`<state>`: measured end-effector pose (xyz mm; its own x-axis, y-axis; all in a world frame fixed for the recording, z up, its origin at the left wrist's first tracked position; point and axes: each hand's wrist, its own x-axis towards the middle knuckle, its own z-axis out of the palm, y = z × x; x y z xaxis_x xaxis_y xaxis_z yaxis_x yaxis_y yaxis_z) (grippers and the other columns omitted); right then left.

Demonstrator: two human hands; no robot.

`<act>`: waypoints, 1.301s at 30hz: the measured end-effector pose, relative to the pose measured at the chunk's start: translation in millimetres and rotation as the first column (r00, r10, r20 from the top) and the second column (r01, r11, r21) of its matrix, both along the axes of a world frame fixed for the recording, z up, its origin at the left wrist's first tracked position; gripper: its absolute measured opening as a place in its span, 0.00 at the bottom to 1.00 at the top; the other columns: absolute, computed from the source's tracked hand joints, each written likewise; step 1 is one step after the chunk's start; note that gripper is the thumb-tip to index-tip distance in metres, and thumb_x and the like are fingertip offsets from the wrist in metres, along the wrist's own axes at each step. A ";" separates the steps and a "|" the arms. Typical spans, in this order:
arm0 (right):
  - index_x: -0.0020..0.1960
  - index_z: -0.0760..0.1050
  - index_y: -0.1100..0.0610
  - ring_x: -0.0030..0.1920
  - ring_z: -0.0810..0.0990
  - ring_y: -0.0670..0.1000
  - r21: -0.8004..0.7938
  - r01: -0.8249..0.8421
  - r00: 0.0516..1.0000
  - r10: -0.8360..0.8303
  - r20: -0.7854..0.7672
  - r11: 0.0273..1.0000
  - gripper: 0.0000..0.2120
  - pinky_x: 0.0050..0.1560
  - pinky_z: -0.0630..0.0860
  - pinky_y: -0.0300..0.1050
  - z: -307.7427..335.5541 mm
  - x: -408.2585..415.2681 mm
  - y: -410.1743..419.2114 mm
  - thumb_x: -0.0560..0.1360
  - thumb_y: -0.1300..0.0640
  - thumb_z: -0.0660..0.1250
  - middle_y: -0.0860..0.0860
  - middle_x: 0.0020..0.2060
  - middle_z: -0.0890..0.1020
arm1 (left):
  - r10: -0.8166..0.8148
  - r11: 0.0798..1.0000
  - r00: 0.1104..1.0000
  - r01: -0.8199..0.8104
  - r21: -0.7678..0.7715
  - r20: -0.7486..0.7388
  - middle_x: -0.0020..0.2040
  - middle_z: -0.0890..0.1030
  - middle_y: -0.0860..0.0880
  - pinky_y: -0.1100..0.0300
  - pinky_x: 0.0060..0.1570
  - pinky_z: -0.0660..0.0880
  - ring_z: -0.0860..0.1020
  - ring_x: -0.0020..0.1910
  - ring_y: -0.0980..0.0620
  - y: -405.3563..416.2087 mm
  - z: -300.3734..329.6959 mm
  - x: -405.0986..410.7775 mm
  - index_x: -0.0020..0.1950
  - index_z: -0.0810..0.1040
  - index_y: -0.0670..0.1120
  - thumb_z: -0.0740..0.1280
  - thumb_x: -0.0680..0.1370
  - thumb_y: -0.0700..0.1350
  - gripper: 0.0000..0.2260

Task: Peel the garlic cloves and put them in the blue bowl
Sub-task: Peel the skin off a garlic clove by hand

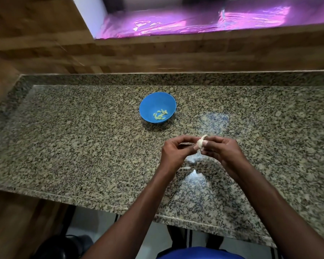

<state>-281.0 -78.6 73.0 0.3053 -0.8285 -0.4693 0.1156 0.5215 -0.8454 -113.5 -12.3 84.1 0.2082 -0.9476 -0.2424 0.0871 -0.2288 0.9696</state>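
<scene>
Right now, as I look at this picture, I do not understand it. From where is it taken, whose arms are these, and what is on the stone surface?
There is no machine here. A person wears a camera on the head, so the one picture looks forward and down at that person's own two arms.

The surface is a speckled granite counter. On it stands a blue bowl holding a few pale peeled garlic cloves.

Nearer the camera, the left hand and the right hand meet above the counter. Together their fingertips pinch one small white garlic clove, apparently to peel it. A few pale scraps, perhaps skins, lie below the hands, but they are too blurred to name surely.
</scene>
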 end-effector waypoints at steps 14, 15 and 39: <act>0.41 0.73 0.62 0.38 0.82 0.53 0.160 -0.138 0.990 0.136 0.020 0.977 0.08 0.41 0.84 0.44 -3.7 2.3 -20.7 0.78 0.70 0.65 0.59 0.44 0.83 | -0.018 0.999 0.998 0.016 0.034 0.060 0.51 0.88 0.47 0.52 0.57 0.82 0.86 0.53 0.49 -8.0 -9.9 1.6 0.55 0.86 0.38 0.78 0.73 0.37 0.11; 0.41 0.72 0.61 0.39 0.81 0.53 0.188 -0.114 0.993 0.109 0.036 0.976 0.09 0.41 0.82 0.44 -4.9 5.1 -19.9 0.78 0.69 0.64 0.59 0.45 0.81 | -0.024 0.999 0.998 0.022 0.032 0.061 0.51 0.88 0.47 0.51 0.58 0.82 0.86 0.52 0.49 -8.4 -10.2 0.7 0.55 0.86 0.38 0.78 0.73 0.37 0.11; 0.55 0.80 0.61 0.39 0.81 0.53 0.299 0.045 0.995 -0.016 -0.099 0.953 0.08 0.40 0.82 0.46 -51.9 8.7 -0.8 0.81 0.68 0.64 0.57 0.42 0.82 | 0.193 0.962 0.912 -0.248 0.113 0.363 0.54 0.86 0.48 0.51 0.48 0.85 0.85 0.49 0.51 -25.8 -83.1 20.3 0.54 0.84 0.46 0.72 0.77 0.34 0.10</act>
<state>-272.3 -79.5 21.1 0.2240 -0.6528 -0.7236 0.0625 0.7506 -0.6578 -93.2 -38.0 1.0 0.5045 -0.8247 -0.2557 -0.1815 -0.3908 0.9024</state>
